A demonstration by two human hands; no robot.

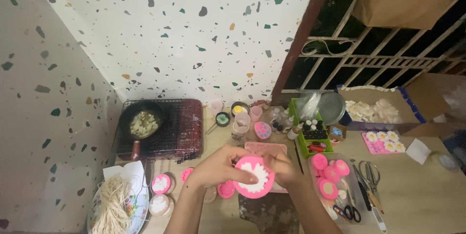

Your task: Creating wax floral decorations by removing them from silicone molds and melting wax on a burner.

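Observation:
Both of my hands hold a round pink silicone mould [254, 177] with a white flower-shaped fill, tilted up toward the camera above the wooden table [427, 200]. My left hand [216, 166] grips its left rim with the fingers curled over the top. On the right rim sits my right hand [286, 168]. Beneath the mould lies a pink rectangular mould tray [272, 147], partly hidden by my hands.
A small pan [141, 123] of pale chunks rests on a wire rack over a red stove. Nearby are pink round moulds [330, 173], scissors [371, 173], a green basket of bottles [310, 132], a cardboard box of white pieces [374, 110], a daisy mould [385, 142] and a plate of wick strands [116, 205].

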